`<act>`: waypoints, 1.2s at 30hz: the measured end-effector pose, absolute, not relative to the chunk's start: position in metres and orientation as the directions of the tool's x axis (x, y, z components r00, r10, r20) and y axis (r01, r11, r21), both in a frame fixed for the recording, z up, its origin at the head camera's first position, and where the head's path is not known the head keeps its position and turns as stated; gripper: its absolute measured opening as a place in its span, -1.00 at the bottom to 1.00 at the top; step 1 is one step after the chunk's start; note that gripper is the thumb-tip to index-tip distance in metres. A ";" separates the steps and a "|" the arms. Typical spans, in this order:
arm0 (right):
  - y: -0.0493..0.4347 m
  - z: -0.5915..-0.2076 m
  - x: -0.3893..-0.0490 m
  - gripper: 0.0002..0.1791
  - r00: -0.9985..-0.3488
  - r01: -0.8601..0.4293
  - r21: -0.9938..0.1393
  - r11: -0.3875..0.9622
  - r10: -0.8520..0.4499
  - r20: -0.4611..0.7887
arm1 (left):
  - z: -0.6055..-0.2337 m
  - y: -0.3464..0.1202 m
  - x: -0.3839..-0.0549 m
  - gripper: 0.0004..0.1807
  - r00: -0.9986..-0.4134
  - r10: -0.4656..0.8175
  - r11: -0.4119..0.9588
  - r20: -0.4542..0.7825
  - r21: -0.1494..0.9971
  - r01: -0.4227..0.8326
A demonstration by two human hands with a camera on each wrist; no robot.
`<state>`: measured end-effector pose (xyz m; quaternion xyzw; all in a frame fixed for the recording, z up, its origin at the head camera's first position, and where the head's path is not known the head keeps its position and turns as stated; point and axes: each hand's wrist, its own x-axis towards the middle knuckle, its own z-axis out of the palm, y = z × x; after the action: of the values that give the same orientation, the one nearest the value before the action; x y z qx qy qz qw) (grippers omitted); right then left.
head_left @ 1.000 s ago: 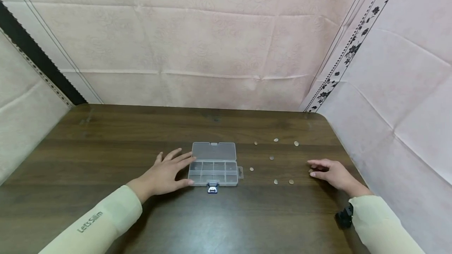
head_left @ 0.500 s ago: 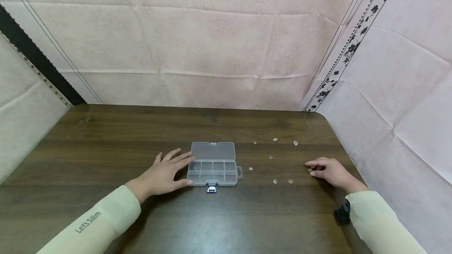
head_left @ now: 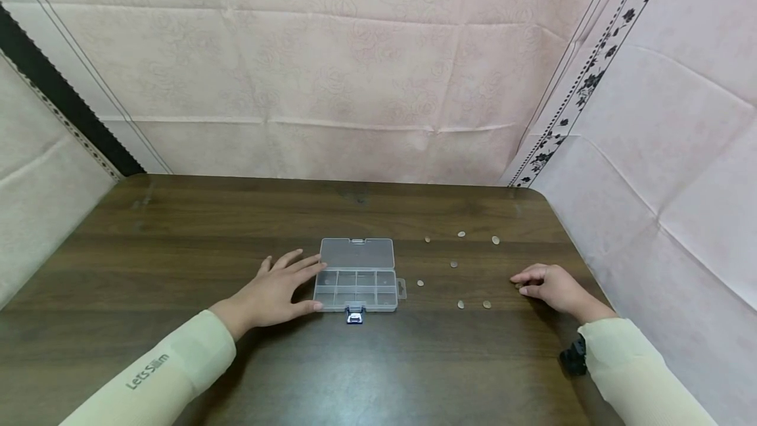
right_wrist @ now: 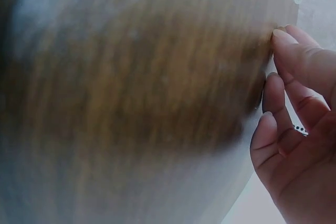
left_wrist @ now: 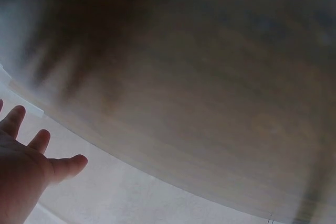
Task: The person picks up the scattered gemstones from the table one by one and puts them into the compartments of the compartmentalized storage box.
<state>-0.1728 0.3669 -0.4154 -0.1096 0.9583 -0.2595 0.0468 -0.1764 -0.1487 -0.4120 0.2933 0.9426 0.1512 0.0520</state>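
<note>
A clear plastic compartment box (head_left: 355, 288) lies on the table with its lid (head_left: 357, 254) laid back and its blue-edged latch (head_left: 355, 315) at the front. My left hand (head_left: 266, 293) is spread flat at the box's left side, fingertips and thumb on its edge. Over on the right, my right hand (head_left: 550, 289) is low at the tabletop, thumb and forefinger pinching a small coin (head_left: 518, 285), mostly hidden by the fingers. In the right wrist view, thumb and forefinger meet at the tips while the other fingers of the right hand (right_wrist: 299, 129) curl loosely.
Several small round coins lie scattered between box and right hand, among them a near coin (head_left: 487, 305) and a far coin (head_left: 495, 240). A clear hanging tab (head_left: 402, 288) sticks out from the box's right side. Patterned cloth (head_left: 355, 84) hangs behind the wooden table (head_left: 236, 215).
The right hand's thumb and forefinger have drawn closer together over the coin beneath them. The left hand keeps its place at the box.
</note>
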 end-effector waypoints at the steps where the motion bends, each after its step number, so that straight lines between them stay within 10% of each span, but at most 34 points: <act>1: 0.367 -0.416 -0.173 -0.82 -0.972 -0.187 -0.503 0.844 -0.233 -0.029 | -0.412 -0.149 -0.176 -0.22 -0.822 0.569 0.781 -0.009 0.316 0.538; 36: 0.321 -0.397 -0.168 -0.84 -0.919 -0.357 -0.257 0.898 -0.288 0.270 | -0.414 -0.148 -0.176 -0.20 -0.833 0.553 0.796 -0.019 0.307 0.521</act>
<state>-0.1682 0.3207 -0.3974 -0.1665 0.9676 -0.1523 -0.1133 -0.1756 -0.1482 -0.4139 0.2839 0.9461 0.1463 0.0537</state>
